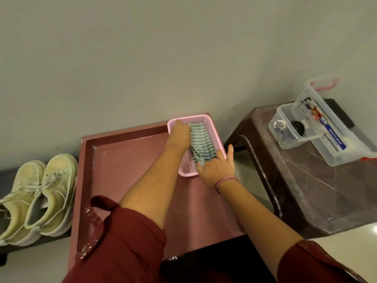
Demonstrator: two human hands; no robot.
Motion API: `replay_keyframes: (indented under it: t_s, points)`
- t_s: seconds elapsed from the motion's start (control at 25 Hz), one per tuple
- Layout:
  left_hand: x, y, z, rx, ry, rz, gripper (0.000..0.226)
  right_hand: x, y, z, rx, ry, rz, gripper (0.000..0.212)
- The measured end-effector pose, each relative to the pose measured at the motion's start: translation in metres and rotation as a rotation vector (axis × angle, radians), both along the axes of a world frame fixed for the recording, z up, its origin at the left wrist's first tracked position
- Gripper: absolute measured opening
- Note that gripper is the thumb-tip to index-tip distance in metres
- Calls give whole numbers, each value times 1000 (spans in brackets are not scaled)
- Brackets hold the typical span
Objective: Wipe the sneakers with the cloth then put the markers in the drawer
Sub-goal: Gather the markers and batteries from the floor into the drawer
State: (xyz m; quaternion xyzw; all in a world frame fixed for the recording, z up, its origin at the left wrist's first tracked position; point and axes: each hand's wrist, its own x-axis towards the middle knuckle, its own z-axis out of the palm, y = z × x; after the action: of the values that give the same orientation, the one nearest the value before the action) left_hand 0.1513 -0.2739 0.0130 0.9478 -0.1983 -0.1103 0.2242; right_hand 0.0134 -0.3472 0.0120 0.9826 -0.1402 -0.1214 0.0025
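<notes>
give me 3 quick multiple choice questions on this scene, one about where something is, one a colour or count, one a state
1. Where does the striped cloth lie?
A. in the pink basket
B. on the sneakers
C. on the brown stool

2. How many sneakers stand at the left?
A. one
B. two
C. four

3. What is the right hand doing?
A. hanging idle
B. lifting a sneaker
C. gripping the cloth's near end

Answers: 1 A, the cloth fills the basket on the red tray. 2 B, a pair stands side by side. 3 C, its fingers curl round the fabric while the left hand touches the far end.
</notes>
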Motion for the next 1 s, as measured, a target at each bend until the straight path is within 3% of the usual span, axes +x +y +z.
replay_keyframes:
  t_s: [0.2,0.44,0.64,1.0]
  points:
    - [-40,65,42,-301,-52,193,27,-24,-11,29,94,-135,-50,51]
    - [-133,144,70,-399,-27,387,30,-89,12,68,375,-278,-232,41]
    - [-209,185,87,-519,24,483,31,-150,57,83,560,-240,-252,30]
    - [-290,248,106,-699,92,499,26,-216,107,69,821,-164,-256,31]
